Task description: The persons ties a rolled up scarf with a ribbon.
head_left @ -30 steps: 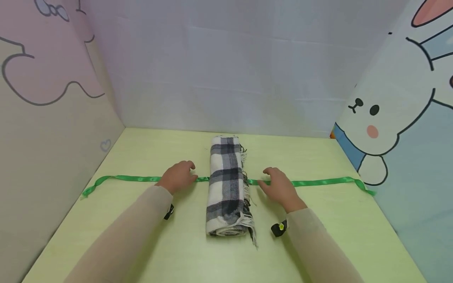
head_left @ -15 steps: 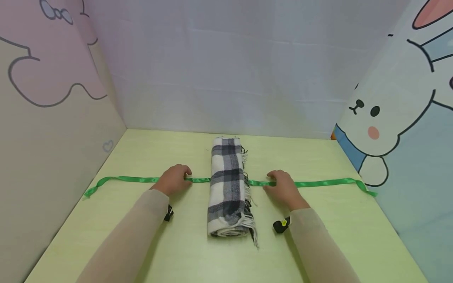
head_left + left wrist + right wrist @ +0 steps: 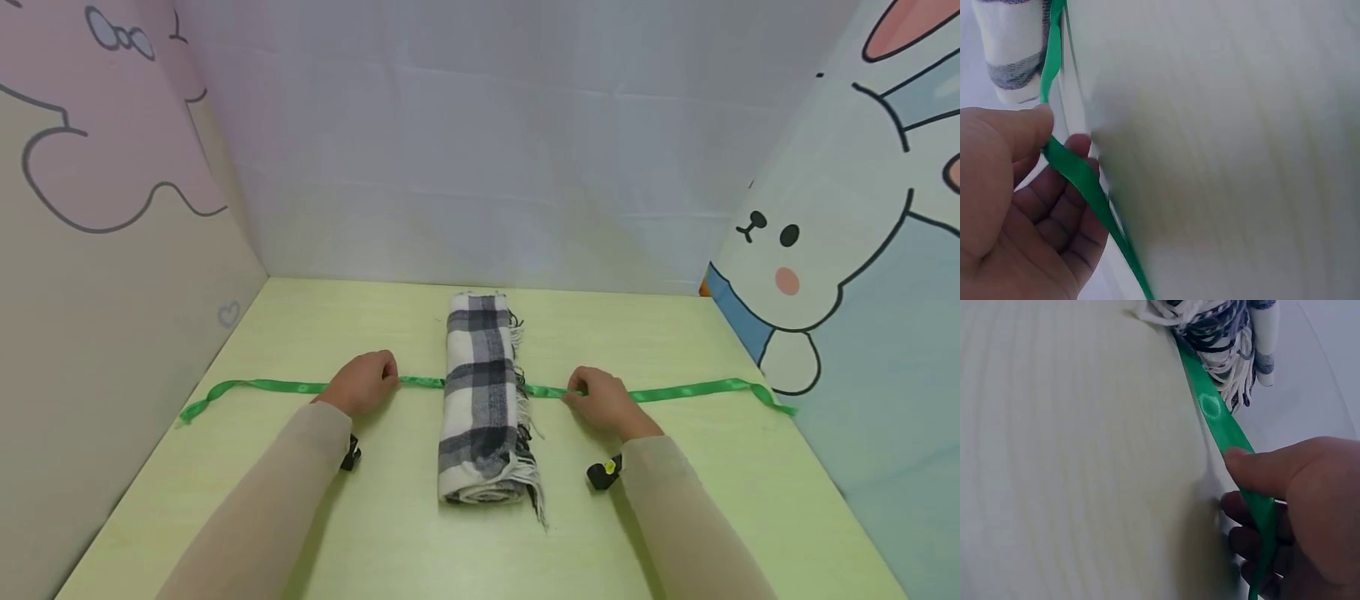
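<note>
A rolled black, grey and white plaid scarf (image 3: 476, 400) with fringe (image 3: 1235, 381) along its right side lies lengthwise on the table. Crosswise beneath it runs a green ribbon (image 3: 686, 391), its middle hidden under the roll. My left hand (image 3: 362, 383) pinches the ribbon to the left of the scarf; in the left wrist view the thumb presses the ribbon (image 3: 1079, 172) against the fingers. On the other side, my right hand (image 3: 606, 404) pinches the ribbon between thumb and fingers, as the right wrist view shows. Both hands are apart from the scarf.
The pale yellow table (image 3: 360, 533) meets a white back wall (image 3: 480, 167). Side walls with cartoon figures stand close on both sides, a rabbit (image 3: 817, 250) on the right. The ribbon's loose ends (image 3: 197, 410) reach out near the table's side edges.
Both hands have moved slightly outward from the scarf along the ribbon. Their fingers, loosely spread a second ago, have closed on it. The scarf has stayed in place.
</note>
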